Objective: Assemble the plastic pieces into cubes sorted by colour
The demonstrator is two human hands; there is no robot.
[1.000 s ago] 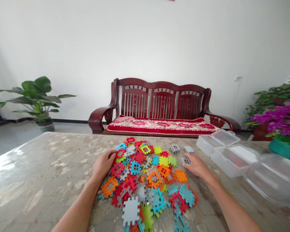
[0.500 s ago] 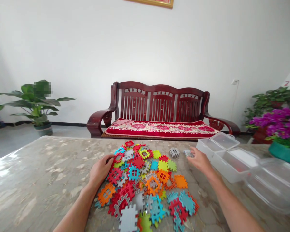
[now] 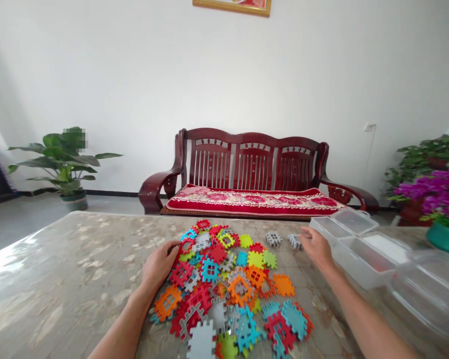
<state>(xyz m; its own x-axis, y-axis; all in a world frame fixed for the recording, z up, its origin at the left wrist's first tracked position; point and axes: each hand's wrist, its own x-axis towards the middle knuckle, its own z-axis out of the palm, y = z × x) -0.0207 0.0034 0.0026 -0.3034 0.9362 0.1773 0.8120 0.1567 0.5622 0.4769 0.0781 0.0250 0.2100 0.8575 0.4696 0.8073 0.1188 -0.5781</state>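
A heap of interlocking plastic tiles (image 3: 219, 279) in red, orange, blue, green and grey lies in front of me on the table. My left hand (image 3: 161, 263) rests against the heap's left edge, its thumb and forefinger apart and nothing seen held in it. On the right, my right hand (image 3: 317, 245) is open, with its fingertips just beside a small grey stack of tiles (image 3: 295, 241). A second grey stack of tiles (image 3: 274, 238) sits to the left of that one, apart from the heap.
Clear plastic boxes (image 3: 362, 269) with raised lids stand right of my right hand, near a transparent lid (image 3: 430, 294). Purple flowers in a teal pot (image 3: 447, 239) are at the far right. Beyond the patterned table (image 3: 78, 279) stands a wooden bench (image 3: 254, 159).
My right hand has come off the small grey stack and now sits just to its right. The left hand stays at the heap's edge. The whole view has shifted slightly.
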